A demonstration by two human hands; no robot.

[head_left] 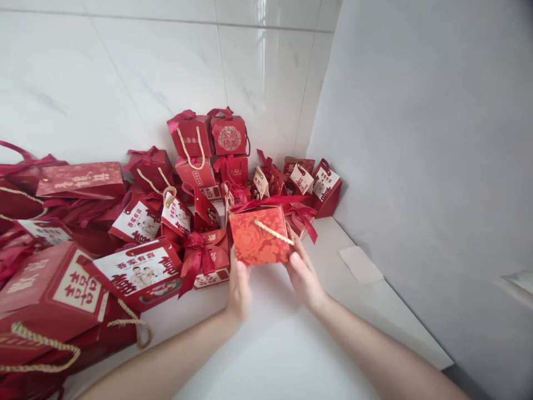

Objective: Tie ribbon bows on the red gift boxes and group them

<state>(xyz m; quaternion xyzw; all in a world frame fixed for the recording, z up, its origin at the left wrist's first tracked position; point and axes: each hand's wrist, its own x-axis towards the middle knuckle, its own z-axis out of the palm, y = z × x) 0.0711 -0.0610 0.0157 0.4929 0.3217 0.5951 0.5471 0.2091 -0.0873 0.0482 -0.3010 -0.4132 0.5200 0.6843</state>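
Between my two hands is a red gift box (260,239) with a floral pattern, a gold rope handle and a dark red ribbon along its top. My left hand (240,286) is closed on its lower left side. On the lower right corner, my right hand (303,275) grips it close to the end of the rope. Just left of it, a small gift box with a ribbon bow (208,264) sits on the white surface. Partly hidden behind the held box is another ribboned box (300,221).
Many red gift boxes crowd the left side, including a large one with a rope handle (37,294) in front. Stacked boxes (228,136) lean near the tiled wall (137,72). A grey wall (425,144) bounds the right. A white card (360,264) lies beside it.
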